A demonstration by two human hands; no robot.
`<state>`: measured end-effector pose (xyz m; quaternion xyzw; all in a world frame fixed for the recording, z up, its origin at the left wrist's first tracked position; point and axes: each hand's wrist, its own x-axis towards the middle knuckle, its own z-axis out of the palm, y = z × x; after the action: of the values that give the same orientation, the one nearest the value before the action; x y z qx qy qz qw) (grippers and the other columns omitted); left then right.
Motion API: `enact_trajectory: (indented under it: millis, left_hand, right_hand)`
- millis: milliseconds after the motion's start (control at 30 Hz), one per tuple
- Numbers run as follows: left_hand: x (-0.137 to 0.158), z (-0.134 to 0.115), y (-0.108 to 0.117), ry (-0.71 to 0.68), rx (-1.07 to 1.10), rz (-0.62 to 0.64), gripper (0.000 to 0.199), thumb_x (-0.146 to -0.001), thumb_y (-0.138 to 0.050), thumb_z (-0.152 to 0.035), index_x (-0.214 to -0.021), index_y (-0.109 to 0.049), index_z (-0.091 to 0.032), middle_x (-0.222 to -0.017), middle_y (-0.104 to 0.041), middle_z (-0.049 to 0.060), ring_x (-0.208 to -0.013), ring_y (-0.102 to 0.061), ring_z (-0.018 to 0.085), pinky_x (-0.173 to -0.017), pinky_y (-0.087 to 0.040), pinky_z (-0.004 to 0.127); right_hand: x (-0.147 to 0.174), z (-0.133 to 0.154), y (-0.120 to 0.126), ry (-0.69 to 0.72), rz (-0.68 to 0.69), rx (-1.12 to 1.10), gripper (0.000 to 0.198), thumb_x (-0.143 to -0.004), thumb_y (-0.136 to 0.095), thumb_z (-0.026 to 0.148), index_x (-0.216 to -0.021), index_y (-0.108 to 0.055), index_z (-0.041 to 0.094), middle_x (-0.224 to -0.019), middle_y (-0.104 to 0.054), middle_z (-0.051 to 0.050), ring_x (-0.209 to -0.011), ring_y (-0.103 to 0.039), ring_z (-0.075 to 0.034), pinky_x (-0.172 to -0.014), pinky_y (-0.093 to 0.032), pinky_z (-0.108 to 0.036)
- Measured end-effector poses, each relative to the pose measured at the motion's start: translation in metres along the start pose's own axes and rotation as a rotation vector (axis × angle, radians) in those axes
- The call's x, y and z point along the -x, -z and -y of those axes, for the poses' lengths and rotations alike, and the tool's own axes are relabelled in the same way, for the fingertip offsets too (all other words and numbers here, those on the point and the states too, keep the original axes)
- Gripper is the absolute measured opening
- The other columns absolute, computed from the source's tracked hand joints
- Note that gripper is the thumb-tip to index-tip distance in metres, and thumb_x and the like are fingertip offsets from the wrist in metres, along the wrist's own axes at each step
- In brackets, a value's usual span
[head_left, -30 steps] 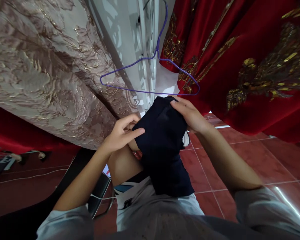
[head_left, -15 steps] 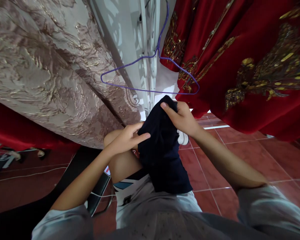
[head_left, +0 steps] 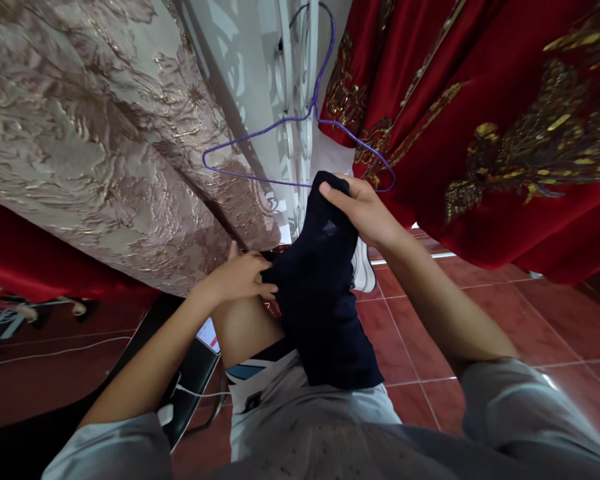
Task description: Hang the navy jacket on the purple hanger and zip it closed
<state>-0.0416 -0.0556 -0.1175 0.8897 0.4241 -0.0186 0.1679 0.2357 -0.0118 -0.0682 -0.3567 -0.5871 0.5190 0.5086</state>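
Observation:
A dark navy cloth garment (head_left: 320,293) lies across my lap, its upper part lifted toward the hanger. My right hand (head_left: 365,207) grips its top corner, thumb on the near face and the other fingers behind. At the garment's left edge, my left hand (head_left: 240,277) has its fingers curled on the fabric; some fingertips are hidden. A small pale mark (head_left: 330,229) shows on the cloth below my right thumb. Just beyond the garment, a bare purple wire hanger (head_left: 260,133) hangs at the white metal rack (head_left: 305,87). The raised cloth overlaps the hanger's bottom bar in view.
A pinkish embossed fabric (head_left: 105,133) hangs at left, a red gold-decorated cloth (head_left: 420,147) at right. Beside my left leg are a black seat (head_left: 195,373), a lit phone screen (head_left: 209,335) and a white cable (head_left: 200,393). Red tiles (head_left: 430,327) cover the floor.
My right hand has raised the garment's top corner slightly, bringing the pale mark into view. My left hand has moved left and slightly down along the cloth's edge.

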Motion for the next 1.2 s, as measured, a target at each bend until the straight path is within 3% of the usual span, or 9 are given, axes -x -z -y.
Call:
enact_trajectory:
  millis: [100, 300, 467, 633, 733, 833, 967, 1100, 1200]
  left_hand:
    - [0.006, 0.031, 0.018, 0.23, -0.227, -0.009, 0.025, -0.093, -0.066, -0.035, -0.109, -0.074, -0.018, -0.12, -0.073, 0.017, -0.128, -0.059, 0.042, -0.107, -0.044, 0.066]
    - [0.022, 0.077, 0.031, 0.485, -0.352, -0.076, 0.032, -0.098, -0.05, -0.033, -0.095, -0.078, -0.019, -0.103, -0.076, 0.017, -0.114, -0.063, 0.043, -0.092, -0.051, 0.056]
    - [0.025, 0.074, 0.043, 0.246, -0.156, -0.479, 0.032, -0.098, -0.044, -0.033, -0.1, -0.074, -0.02, -0.126, -0.073, 0.013, -0.124, -0.059, 0.039, -0.105, -0.043, 0.063]
    - [-0.006, 0.023, 0.08, -0.013, 0.007, -0.888, 0.021, -0.093, -0.046, -0.022, -0.091, -0.066, -0.02, -0.118, -0.067, 0.013, -0.117, -0.063, 0.032, -0.105, -0.048, 0.049]
    - [-0.032, -0.005, 0.1, -0.11, 0.097, -0.897, 0.018, -0.095, -0.051, -0.023, -0.106, -0.066, -0.024, -0.116, -0.065, 0.01, -0.116, -0.061, 0.03, -0.107, -0.047, 0.048]
    - [-0.056, -0.004, 0.111, -0.146, 0.167, -0.909, 0.02, -0.096, -0.059, -0.026, -0.116, -0.063, -0.027, -0.118, -0.064, 0.007, -0.124, -0.056, 0.029, -0.112, -0.043, 0.047]
    - [-0.073, 0.028, 0.114, -0.156, 0.137, -0.892, 0.009, -0.099, -0.063, -0.028, -0.107, -0.063, -0.025, -0.109, -0.057, 0.004, -0.111, -0.054, 0.023, -0.107, -0.044, 0.045]
    - [-0.069, 0.033, 0.112, -0.163, 0.074, -0.905, 0.012, -0.102, -0.06, -0.035, -0.11, -0.065, -0.028, -0.107, -0.055, 0.006, -0.107, -0.054, 0.024, -0.1, -0.047, 0.046]
    - [-0.059, 0.022, 0.114, -0.139, 0.092, -0.97, 0.015, -0.104, -0.058, -0.04, -0.11, -0.064, -0.028, -0.106, -0.057, 0.006, -0.116, -0.053, 0.025, -0.104, -0.044, 0.048]
  right_hand:
    - [-0.025, -0.021, -0.001, 0.156, -0.058, 0.161, 0.049, -0.087, -0.068, 0.069, -0.085, -0.064, 0.02, -0.078, -0.058, 0.0, -0.073, -0.056, -0.013, -0.065, -0.049, -0.025]
    - [-0.048, -0.074, 0.013, 0.101, -0.128, 0.41, 0.055, -0.09, -0.057, 0.072, -0.07, -0.05, 0.021, -0.07, -0.052, -0.001, -0.067, -0.048, -0.013, -0.062, -0.043, -0.029]
    - [-0.025, -0.062, 0.046, 0.164, -0.272, 0.541, 0.055, -0.092, -0.062, 0.056, -0.059, -0.035, 0.021, -0.059, -0.034, 0.002, -0.059, -0.034, -0.01, -0.055, -0.027, -0.028]
    - [-0.008, -0.045, 0.052, 0.127, -0.183, 0.519, 0.051, -0.093, -0.064, 0.053, -0.061, -0.04, 0.02, -0.06, -0.036, 0.003, -0.058, -0.033, -0.01, -0.055, -0.026, -0.028]
    - [0.006, -0.043, 0.038, 0.138, 0.0, 0.478, 0.041, -0.095, -0.062, 0.055, -0.077, -0.055, 0.019, -0.07, -0.051, 0.002, -0.066, -0.046, -0.012, -0.063, -0.038, -0.027]
    - [0.026, -0.033, 0.031, 0.2, 0.135, 0.455, 0.034, -0.095, -0.066, 0.05, -0.114, -0.067, 0.021, -0.109, -0.07, -0.004, -0.099, -0.064, -0.018, -0.093, -0.05, -0.033]
    - [0.049, -0.008, 0.052, 0.35, 0.026, 0.506, 0.064, -0.086, -0.079, 0.042, -0.145, -0.057, 0.028, -0.151, -0.057, -0.007, -0.143, -0.051, -0.028, -0.123, -0.038, -0.046]
    - [0.056, 0.009, 0.094, 0.44, -0.366, 0.621, 0.071, -0.078, -0.086, 0.035, -0.143, -0.059, 0.029, -0.151, -0.055, -0.009, -0.141, -0.052, -0.033, -0.115, -0.047, -0.049]
    - [0.054, 0.023, 0.123, 0.275, -0.336, 0.606, 0.036, -0.082, -0.083, 0.04, -0.112, -0.075, 0.022, -0.112, -0.074, -0.01, -0.1, -0.069, -0.025, -0.084, -0.058, -0.039]
